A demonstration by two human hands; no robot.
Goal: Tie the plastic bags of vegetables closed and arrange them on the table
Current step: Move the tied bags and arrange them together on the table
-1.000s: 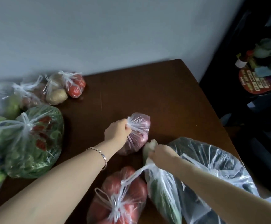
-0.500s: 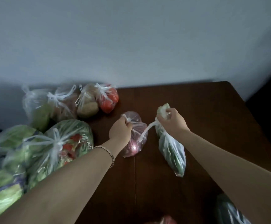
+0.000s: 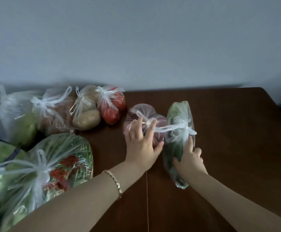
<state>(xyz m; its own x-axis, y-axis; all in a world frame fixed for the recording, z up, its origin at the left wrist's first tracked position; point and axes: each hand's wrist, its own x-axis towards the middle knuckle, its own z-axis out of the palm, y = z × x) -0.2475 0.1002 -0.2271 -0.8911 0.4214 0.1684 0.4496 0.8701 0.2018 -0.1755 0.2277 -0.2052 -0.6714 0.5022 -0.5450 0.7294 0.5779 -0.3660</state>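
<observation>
The dark brown wooden table [image 3: 228,148] carries every bag in view. At its left lie the biggest clear plastic bag of leafy greens and red chillies [image 3: 41,166], then a knotted bag of pale green vegetables [image 3: 22,118], a bag of potatoes [image 3: 86,114] and a small bag of tomatoes [image 3: 113,106], all tied shut. The long narrow bag of green vegetables [image 3: 178,141] lies mid-table, knotted, the right hand [image 3: 189,162] resting open-fingered on it, gripping nothing. Just beside it, the small bag of reddish onions [image 3: 144,118] sits under the left hand [image 3: 141,148], fingers spread flat, clasping nothing. Tying looks finished here; only final nudging into place seems left.
</observation>
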